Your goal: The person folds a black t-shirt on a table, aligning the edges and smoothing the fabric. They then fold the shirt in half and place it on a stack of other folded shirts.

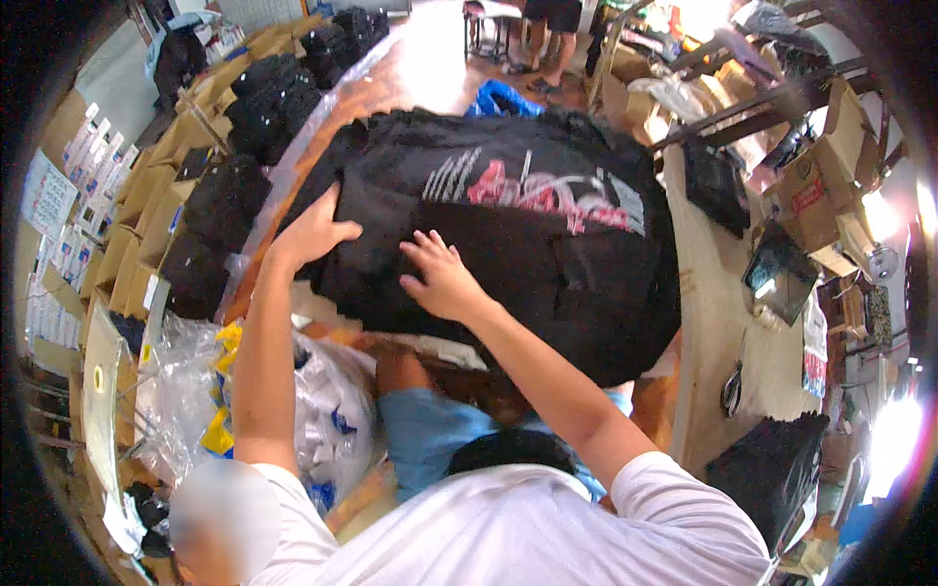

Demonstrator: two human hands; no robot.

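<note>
A black garment [498, 271] with a red and white print across its upper part lies spread in front of me, over what looks like a thick pile of black cloth. My left hand [311, 233] rests at its left side, thumb held away from the fingers; some fingertips are hard to make out against the dark fabric. Near the middle, below and left of the print [542, 192], my right hand [443, 278] lies palm down with spread fingers, seemingly touching the cloth. Neither hand visibly grips anything.
Cardboard boxes [139, 220] and stacks of black clothing [220, 212] line the left side. Clear plastic bags [330, 410] stand by my left leg. On the right, a pale tabletop [703, 322] bears scissors [731, 388] and dark folded packages [780, 271]. Another person's legs [553, 51] show beyond.
</note>
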